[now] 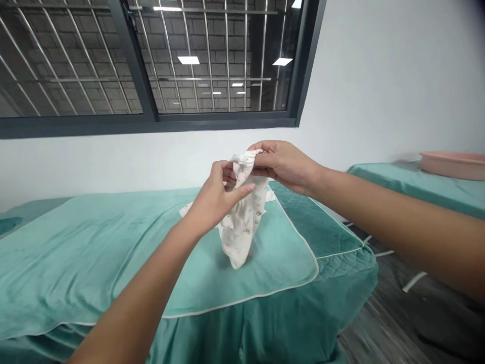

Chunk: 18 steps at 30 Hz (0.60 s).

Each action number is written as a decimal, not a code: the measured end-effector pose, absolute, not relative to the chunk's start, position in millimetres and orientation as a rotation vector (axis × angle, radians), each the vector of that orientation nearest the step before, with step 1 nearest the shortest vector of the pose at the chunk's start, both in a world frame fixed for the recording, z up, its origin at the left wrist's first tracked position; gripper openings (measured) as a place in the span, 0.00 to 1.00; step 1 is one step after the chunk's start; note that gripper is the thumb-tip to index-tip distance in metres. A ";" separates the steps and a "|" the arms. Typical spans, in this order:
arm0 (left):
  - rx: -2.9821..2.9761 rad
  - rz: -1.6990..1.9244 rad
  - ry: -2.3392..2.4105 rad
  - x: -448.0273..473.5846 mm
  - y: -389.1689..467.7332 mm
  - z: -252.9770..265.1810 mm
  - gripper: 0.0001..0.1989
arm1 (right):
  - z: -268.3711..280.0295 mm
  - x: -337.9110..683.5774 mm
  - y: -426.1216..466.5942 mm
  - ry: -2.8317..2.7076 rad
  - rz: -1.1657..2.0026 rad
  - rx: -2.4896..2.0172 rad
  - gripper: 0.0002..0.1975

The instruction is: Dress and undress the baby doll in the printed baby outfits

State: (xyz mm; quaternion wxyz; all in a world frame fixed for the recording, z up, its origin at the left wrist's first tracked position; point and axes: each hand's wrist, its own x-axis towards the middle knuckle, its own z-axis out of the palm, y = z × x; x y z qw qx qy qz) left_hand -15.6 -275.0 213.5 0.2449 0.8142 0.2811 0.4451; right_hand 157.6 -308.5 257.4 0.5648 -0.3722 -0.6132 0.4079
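A small pair of white baby pants [242,222] with a tiny print hangs in front of me above the bed, its gathered elastic edge at the top. My left hand [215,197] grips that edge from the left, thumb stretched across the front. On the other side, my right hand [284,164] pinches the elastic edge between thumb and fingers. The lower end tapers down close to the green bedspread [280,275]. Behind the pants, bits of another white cloth [270,195] show on the bed; most of it is hidden.
The bed stands against a white wall [379,76] beneath a barred window [227,119]. At the right, a pink basin [454,164] rests on a second green-covered bed [397,177]. Dark floor [382,323] lies between the two beds.
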 end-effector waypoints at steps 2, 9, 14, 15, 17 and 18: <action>2.222 1.245 0.830 -12.1 -274.0 210.0 0.24 | 256.1 154.7 -307.5 -1.418 0.906 -0.896 0.10; 1.964 1.408 0.785 -23.7 -265.1 222.8 0.06 | 263.5 170.4 -306.3 -1.736 0.610 -1.215 0.12; 1.622 1.318 0.649 -31.9 -265.9 235.2 0.06 | 258.2 182.8 -303.5 -1.823 0.578 -1.205 0.15; 1.600 1.286 0.644 -33.0 -266.5 236.2 0.07 | 256.6 182.6 -302.5 -1.786 0.648 -1.151 0.15; 1.605 1.206 0.655 -36.0 -267.5 237.6 0.11 | 253.9 180.5 -300.3 -1.673 0.796 -1.024 0.15; 1.632 1.148 0.667 -37.9 -267.9 238.3 0.13 | 252.9 178.7 -299.1 -1.611 0.854 -0.959 0.16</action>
